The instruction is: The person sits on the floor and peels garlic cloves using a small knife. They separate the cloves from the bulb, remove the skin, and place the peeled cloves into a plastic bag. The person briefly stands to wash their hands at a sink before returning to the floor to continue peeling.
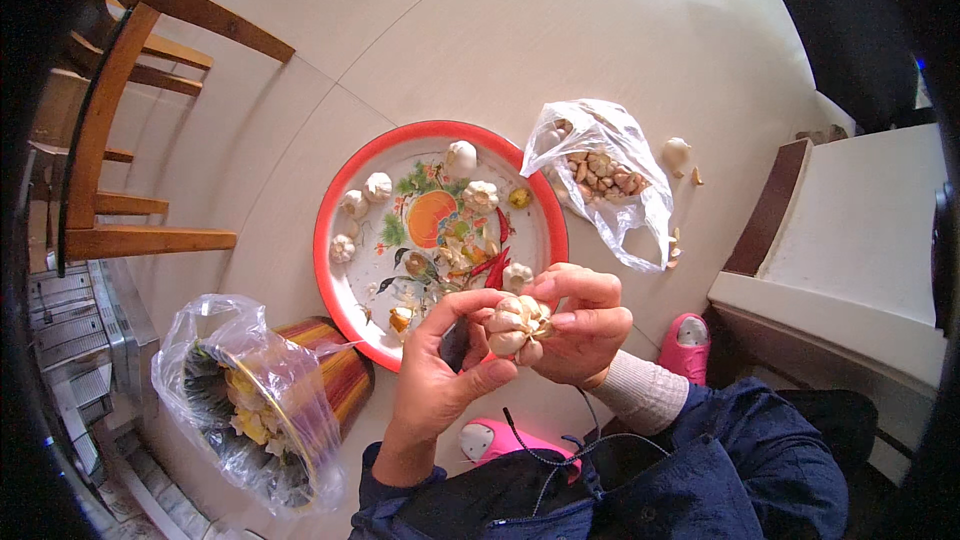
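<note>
Both my hands hold one garlic bulb point(517, 328), its cloves showing, over the near right edge of a round enamel tray point(327, 202) with a red rim. My left hand point(450, 367) curls its thumb and fingers around the bulb's left side. The thumb and fingertips of my right hand point(585, 319) pinch it from the right. On the tray lie several whole garlic bulbs point(480, 196), red chili peppers point(491, 266) and loose papery skins point(456, 251). Right of the tray, an open clear plastic bag point(649, 229) contains many garlic cloves point(604, 176).
A bin point(341, 367) lined with a clear bag, with peelings point(255, 416) inside, stands at the lower left. Wooden chair legs point(165, 241) are at the left. Another bulb point(676, 153) and stray cloves point(697, 177) lie on the floor beside the bag. White furniture point(847, 322) stands at the right.
</note>
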Tool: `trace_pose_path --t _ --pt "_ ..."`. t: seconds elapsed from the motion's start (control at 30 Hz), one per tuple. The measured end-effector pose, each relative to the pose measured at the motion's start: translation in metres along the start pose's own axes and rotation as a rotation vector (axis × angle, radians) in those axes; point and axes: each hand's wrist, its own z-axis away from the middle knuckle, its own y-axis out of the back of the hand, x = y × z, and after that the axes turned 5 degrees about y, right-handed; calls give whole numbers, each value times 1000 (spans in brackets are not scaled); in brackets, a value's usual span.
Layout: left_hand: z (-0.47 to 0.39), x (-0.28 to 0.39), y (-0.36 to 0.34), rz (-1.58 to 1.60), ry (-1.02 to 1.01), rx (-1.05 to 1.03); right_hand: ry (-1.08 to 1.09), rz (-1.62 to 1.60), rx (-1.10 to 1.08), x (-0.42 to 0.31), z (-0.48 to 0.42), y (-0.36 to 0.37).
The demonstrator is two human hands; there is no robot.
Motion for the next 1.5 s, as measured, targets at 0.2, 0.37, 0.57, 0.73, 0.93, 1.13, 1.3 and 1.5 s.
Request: trace_pose_path --t 0.2,0.37,0.57,0.73,0.93,1.13,1.3,1.5 --pt "2 4 -2 -100 -149 5 68 -82 28 0 2 -6" --pt "2 -2 4 -166 -229 1 101 -110 8 -2 -4 -6" --pt "0 -1 7 -234 -266 -3 115 -88 27 -1 -7 -9" --pt "-3 -2 6 -227 -242 -11 107 -2 -10 4 2 -4" --pt "-14 -5 11 -116 62 199 -87 512 -85 27 15 26" --pt "-20 -9 17 30 61 283 -307 1420 -221 53 -18 84" --pt "-23 -15 18 19 85 276 -348 1289 -65 60 -54 122" --pt "-24 -18 16 29 64 285 -825 1269 -181 110 -110 247"
